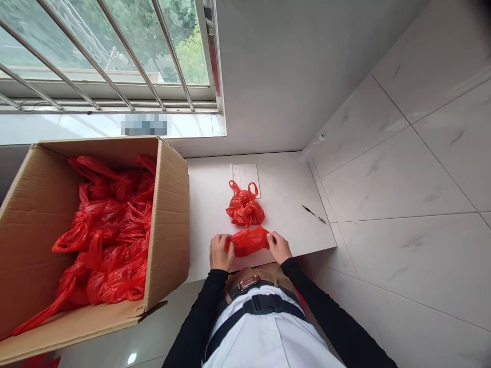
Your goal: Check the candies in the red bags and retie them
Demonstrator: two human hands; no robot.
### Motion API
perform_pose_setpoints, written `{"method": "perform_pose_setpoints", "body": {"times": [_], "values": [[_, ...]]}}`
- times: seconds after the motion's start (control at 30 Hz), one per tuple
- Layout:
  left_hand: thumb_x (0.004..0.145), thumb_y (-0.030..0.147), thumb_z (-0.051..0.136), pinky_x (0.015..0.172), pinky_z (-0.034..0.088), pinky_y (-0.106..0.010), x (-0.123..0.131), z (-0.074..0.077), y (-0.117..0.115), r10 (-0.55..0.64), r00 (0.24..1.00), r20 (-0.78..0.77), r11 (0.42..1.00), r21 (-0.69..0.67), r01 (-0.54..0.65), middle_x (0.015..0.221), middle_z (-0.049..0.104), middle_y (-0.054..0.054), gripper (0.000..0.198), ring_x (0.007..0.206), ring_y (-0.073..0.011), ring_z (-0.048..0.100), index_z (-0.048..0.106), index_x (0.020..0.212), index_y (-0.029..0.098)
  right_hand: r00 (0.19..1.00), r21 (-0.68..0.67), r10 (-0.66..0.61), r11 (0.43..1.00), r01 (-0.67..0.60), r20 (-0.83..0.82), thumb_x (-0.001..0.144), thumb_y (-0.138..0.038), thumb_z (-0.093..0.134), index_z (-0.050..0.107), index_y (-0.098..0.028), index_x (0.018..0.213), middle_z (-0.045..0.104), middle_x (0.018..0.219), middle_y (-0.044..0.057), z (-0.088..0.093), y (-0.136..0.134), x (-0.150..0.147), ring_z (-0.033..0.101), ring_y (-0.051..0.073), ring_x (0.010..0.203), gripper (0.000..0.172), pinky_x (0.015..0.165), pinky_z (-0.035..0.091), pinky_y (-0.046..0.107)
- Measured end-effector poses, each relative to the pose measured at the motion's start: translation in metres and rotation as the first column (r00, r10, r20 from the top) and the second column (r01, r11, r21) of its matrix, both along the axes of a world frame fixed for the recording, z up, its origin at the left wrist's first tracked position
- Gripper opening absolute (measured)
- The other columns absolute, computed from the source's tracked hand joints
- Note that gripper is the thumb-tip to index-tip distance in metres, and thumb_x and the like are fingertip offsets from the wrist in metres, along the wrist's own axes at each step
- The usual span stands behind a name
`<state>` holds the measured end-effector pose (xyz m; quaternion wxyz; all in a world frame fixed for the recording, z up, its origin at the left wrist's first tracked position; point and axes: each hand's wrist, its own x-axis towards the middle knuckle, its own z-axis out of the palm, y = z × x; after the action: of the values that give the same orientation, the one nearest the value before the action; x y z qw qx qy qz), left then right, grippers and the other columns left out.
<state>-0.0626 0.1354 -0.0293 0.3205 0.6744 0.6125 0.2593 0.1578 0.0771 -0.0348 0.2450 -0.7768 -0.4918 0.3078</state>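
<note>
A red plastic bag [249, 242] is stretched between my two hands at the table's front edge. My left hand [222, 252] pinches its left end, and my right hand [280, 247] grips the right end, fingers closed. Just beyond it, a tied red bag [245, 207] with two loop handles upright sits on the white table, partly over a sheet of paper [247, 175]. What the tied bag contains cannot be made out.
A large open cardboard box [171, 220] full of red plastic bags [115, 230] stands at the left. A black pen [313, 214] lies on the table [286, 179] at the right. A clear bottle [311, 148] is by the back corner. Behind are a wall and barred window.
</note>
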Motion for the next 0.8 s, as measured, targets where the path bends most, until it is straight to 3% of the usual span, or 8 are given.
{"method": "perform_pose_setpoints", "body": {"times": [0.13,0.23,0.33,0.43,0.5,0.6,0.7,0.8], "values": [[0.085,0.034,0.055,0.086,0.045,-0.038,-0.016,0.013,-0.004,0.137,0.986,0.094,0.989,-0.065,-0.131,0.088,0.059,-0.008,0.028,0.088,-0.0244,0.056,0.073,0.099,0.018,0.997,0.099,-0.039,0.995,0.032,0.073,0.094,-0.031,0.035,0.058,-0.017,0.105,0.066,0.099,0.012,0.020,-0.007,0.007,0.060,0.024,0.092,0.029,0.084,0.048,0.039],[0.086,0.035,0.054,0.065,0.046,-0.028,-0.019,0.025,-0.012,0.136,0.965,0.223,0.973,-0.212,-0.089,0.065,0.055,0.001,0.028,0.060,-0.0155,0.051,0.073,0.099,0.020,0.991,0.162,0.111,0.979,-0.122,0.077,0.095,-0.028,0.038,0.054,-0.016,0.119,0.060,0.118,0.016,0.042,-0.006,-0.010,0.053,0.025,0.114,0.031,0.102,0.041,0.043],[0.084,0.036,0.050,0.061,0.048,-0.026,-0.017,0.035,-0.017,0.169,0.921,0.352,0.943,-0.329,-0.048,0.064,0.059,0.001,0.026,0.059,-0.0140,0.054,0.070,0.083,0.018,0.925,0.132,0.378,0.916,-0.380,0.037,0.098,-0.026,0.040,0.061,-0.022,0.114,0.065,0.112,0.008,0.050,0.004,-0.036,0.058,0.021,0.109,0.027,0.098,0.044,0.035],[0.083,0.044,0.048,0.061,0.055,-0.029,-0.016,0.039,-0.017,0.252,0.865,0.433,0.900,-0.435,-0.045,0.068,0.062,-0.002,0.033,0.066,-0.0170,0.061,0.063,0.072,0.017,0.851,-0.002,0.525,0.851,-0.525,0.019,0.098,-0.022,0.042,0.065,-0.022,0.108,0.069,0.100,0.006,0.037,0.012,-0.049,0.063,0.019,0.096,0.026,0.086,0.048,0.030],[0.081,0.052,0.052,0.059,0.057,-0.032,-0.016,0.038,-0.016,0.321,0.834,0.448,0.861,-0.504,-0.060,0.067,0.061,-0.002,0.038,0.066,-0.0180,0.062,0.062,0.073,0.016,0.834,-0.116,0.551,0.831,-0.544,0.031,0.095,-0.019,0.045,0.067,-0.020,0.108,0.071,0.096,0.007,0.025,0.015,-0.051,0.065,0.020,0.091,0.026,0.080,0.048,0.030],[0.071,0.052,0.068,0.058,0.059,-0.033,-0.015,0.032,-0.019,0.406,0.806,0.432,0.811,-0.577,-0.099,0.067,0.062,-0.001,0.037,0.062,-0.0176,0.063,0.061,0.077,0.015,0.843,-0.241,0.532,0.831,-0.501,0.082,0.092,-0.016,0.046,0.058,-0.016,0.130,0.070,0.102,0.014,0.017,0.017,-0.051,0.065,0.025,0.096,0.040,0.081,0.047,0.035],[0.062,0.039,0.076,0.055,0.058,-0.031,-0.013,0.027,-0.023,0.460,0.782,0.421,0.789,-0.598,-0.143,0.064,0.062,0.002,0.032,0.058,-0.0158,0.063,0.057,0.076,0.017,0.864,-0.283,0.486,0.854,-0.437,0.132,0.093,-0.016,0.042,0.039,-0.011,0.147,0.066,0.110,0.021,0.024,0.019,-0.054,0.064,0.030,0.101,0.054,0.084,0.046,0.040],[0.065,0.035,0.070,0.051,0.055,-0.028,-0.013,0.029,-0.028,0.475,0.759,0.445,0.787,-0.601,-0.140,0.052,0.056,0.007,0.027,0.046,-0.0128,0.057,0.056,0.082,0.019,0.868,-0.239,0.481,0.863,-0.445,0.123,0.097,-0.018,0.037,0.038,-0.014,0.146,0.061,0.121,0.020,0.041,0.020,-0.060,0.062,0.028,0.106,0.050,0.089,0.046,0.040]]}}
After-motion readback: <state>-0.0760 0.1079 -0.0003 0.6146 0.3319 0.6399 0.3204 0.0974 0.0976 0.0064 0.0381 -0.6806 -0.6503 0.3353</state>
